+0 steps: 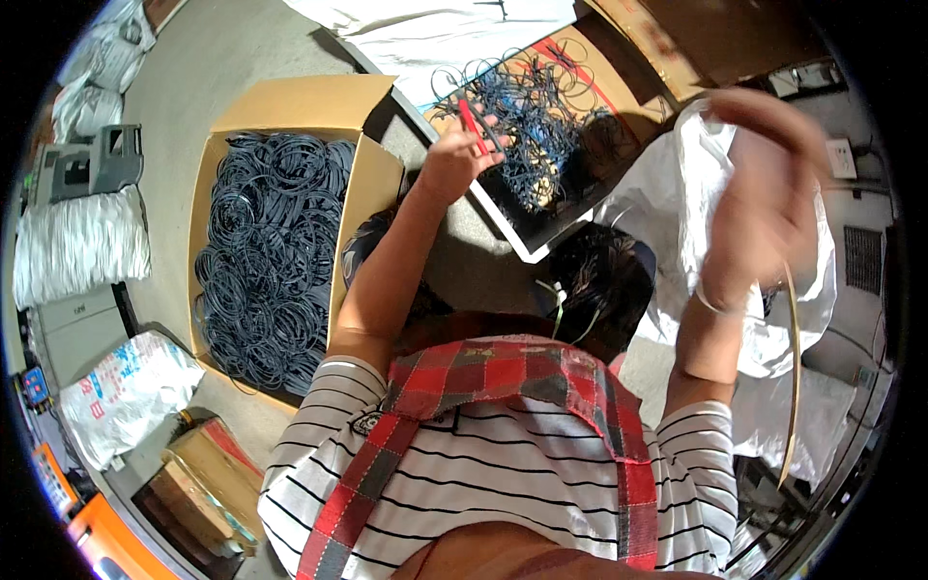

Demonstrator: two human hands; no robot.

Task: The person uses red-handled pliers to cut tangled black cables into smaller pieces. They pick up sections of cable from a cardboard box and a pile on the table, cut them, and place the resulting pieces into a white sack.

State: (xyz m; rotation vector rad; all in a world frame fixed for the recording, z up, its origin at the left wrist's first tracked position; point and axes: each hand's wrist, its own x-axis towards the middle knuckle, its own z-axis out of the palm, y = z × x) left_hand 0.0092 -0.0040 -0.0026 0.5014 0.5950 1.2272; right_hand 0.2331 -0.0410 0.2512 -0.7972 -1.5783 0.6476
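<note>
My left hand (464,152) holds a slim tool with red and dark handles (473,127), whose kind I cannot make out, over the near left edge of a low table. Dark, thin cords or rubber strips (533,138) lie there in a loose tangle on cardboard. On the right, my right hand (761,217) is blurred by motion above a white plastic sack (670,174); what it grips, if anything, does not show clearly. Below that hand hangs a thin, yellowish strip (794,377). Many coiled black rings fill an open cardboard box (377,174) left of my left arm.
A grey plastic case (119,163) and white bundled bags (83,246) stand at the far left. Below them lie a printed white sack (130,399) and a brown carton (214,486). White cloth or sheeting (449,29) covers the area beyond the table, whose white edge (500,217) faces me.
</note>
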